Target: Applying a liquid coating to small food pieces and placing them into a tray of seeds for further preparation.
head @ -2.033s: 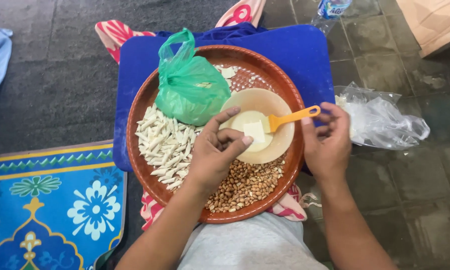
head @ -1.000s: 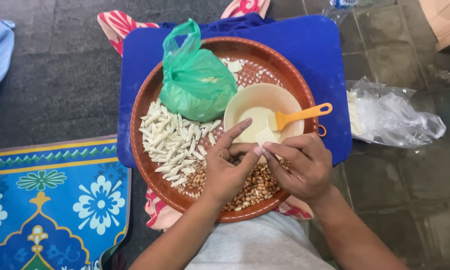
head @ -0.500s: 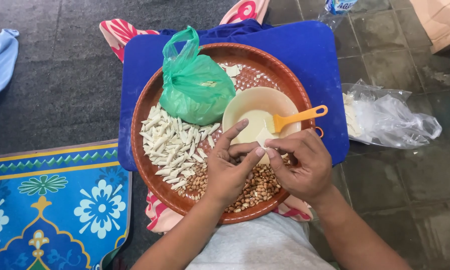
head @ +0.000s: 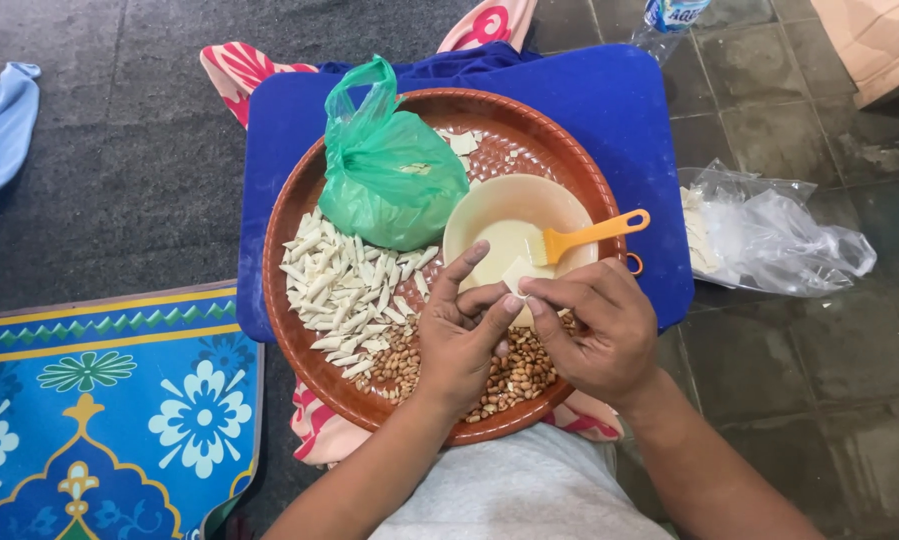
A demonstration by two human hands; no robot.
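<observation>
A small pale square wrapper (head: 516, 274) is pinched between the fingertips of both hands, left hand (head: 461, 338) and right hand (head: 594, 328), over the round brown woven tray (head: 299, 200), just above the peanuts (head: 509, 375); seemingly mid-fold, it next calls for tight rolling.

Both hands are meeting over the near side of the round brown tray (head: 287, 300): the left hand (head: 461, 345) and right hand (head: 597, 333) are pinching a small pale wrapper (head: 516, 276) between their fingertips, above the peanuts (head: 514, 375). A cream bowl (head: 489, 206) with an orange brush (head: 591, 236) is sitting mid-tray, a green bag (head: 389, 170) toward the far left edge, and pale rolled pieces (head: 344, 285) along the left.
</observation>
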